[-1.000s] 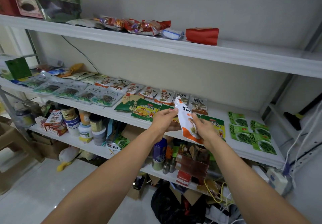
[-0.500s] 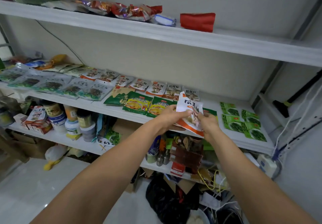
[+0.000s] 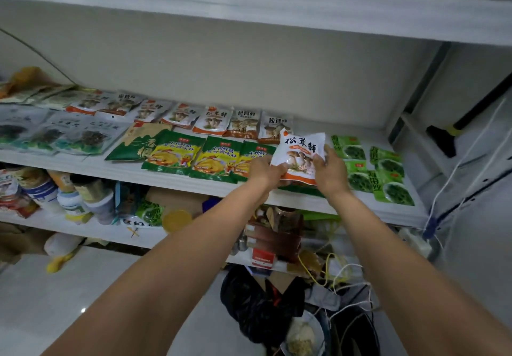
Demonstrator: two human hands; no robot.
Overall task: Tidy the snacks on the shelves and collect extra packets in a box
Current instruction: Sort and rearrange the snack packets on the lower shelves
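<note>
A white and orange mushroom packet [image 3: 300, 154] is held over the middle shelf [image 3: 110, 166], its printed face towards me. My left hand [image 3: 264, 171] grips its lower left corner and my right hand [image 3: 329, 171] grips its right edge. Behind it a row of similar mushroom packets [image 3: 213, 120] lies along the back of the shelf. Green and yellow packets [image 3: 213, 159] lie in front of that row, to the left of my hands. Small green packets [image 3: 388, 170] lie at the right end of the shelf.
Grey-green packets [image 3: 55, 134] cover the shelf's left part. The lower shelf [image 3: 91, 228] holds jars, tubs and boxes. A black bag [image 3: 260, 308], cables and a bowl sit on the floor below. The upper shelf [image 3: 249, 6] runs overhead.
The packet has turned from edge-on and tilted to face-on between both hands, and it has moved right. The camera has dipped, so the upper shelf's contents have left the view.
</note>
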